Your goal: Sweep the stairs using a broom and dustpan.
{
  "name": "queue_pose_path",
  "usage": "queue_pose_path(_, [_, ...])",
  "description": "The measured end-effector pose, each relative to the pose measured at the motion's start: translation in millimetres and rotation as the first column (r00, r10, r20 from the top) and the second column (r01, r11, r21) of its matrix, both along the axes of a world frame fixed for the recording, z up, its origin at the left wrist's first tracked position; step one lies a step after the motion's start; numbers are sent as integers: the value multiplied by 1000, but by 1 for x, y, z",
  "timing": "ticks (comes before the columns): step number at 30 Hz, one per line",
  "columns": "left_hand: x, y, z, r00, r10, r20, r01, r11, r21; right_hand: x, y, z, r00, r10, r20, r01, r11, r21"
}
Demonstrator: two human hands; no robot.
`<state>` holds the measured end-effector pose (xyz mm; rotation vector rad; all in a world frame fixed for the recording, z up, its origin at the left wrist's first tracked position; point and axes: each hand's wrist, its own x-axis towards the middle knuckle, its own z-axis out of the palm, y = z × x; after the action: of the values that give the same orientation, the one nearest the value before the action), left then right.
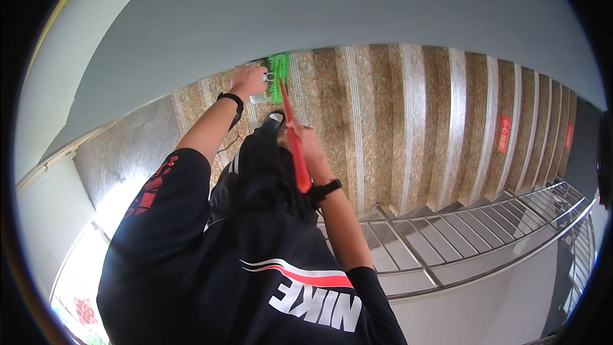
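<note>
Near the wall, my left hand [249, 81] is closed on the light-coloured handle of a dustpan [260, 98]. The dustpan rests on a stair tread and is partly hidden by my hand and the brush. My right hand [306, 141] grips the red handle [298, 158] of a broom, whose far end points toward the wall. Green bristles of the broom head [279, 78] lie against the dustpan's front edge, just right of my left hand. Both hands wear black bands at the wrist.
Speckled stone stairs [378, 105] with pale grooved strips run off to the right. A grey wall [335, 5] borders them at the top, a stainless steel railing [412, 247] at the lower right. One shoe [276, 117] stands close below the dustpan. Red stickers with writing mark some steps.
</note>
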<state>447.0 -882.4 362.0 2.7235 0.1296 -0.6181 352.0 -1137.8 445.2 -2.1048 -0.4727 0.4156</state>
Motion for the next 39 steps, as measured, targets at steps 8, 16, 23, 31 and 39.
queue_pose_path(8, [-4, 6, 1, 999, -38, 30, 37, 999, 36, -17, -47, 15, 989, -139, 54, 143, 987, -79])
queue_pose_path(16, [-11, 2, 10, 1000, 9, 27, -10, 999, 31, 7, -73, -48, 975, -25, 220, 92, 949, -303])
queue_pose_path(23, [-8, 2, -1, 1000, 13, -8, -13, 1000, 13, 12, -15, -39, 997, -7, 71, 16, 991, -133])
queue_pose_path(31, [-6, 3, -20, 998, -32, -47, 37, 994, 105, 10, -19, -25, 999, -39, 37, 39, 999, 6])
queue_pose_path(39, [-6, 4, -7, 993, -4, 118, 5, 1000, -9, 16, -71, 29, 968, -218, -120, 200, 969, -148])
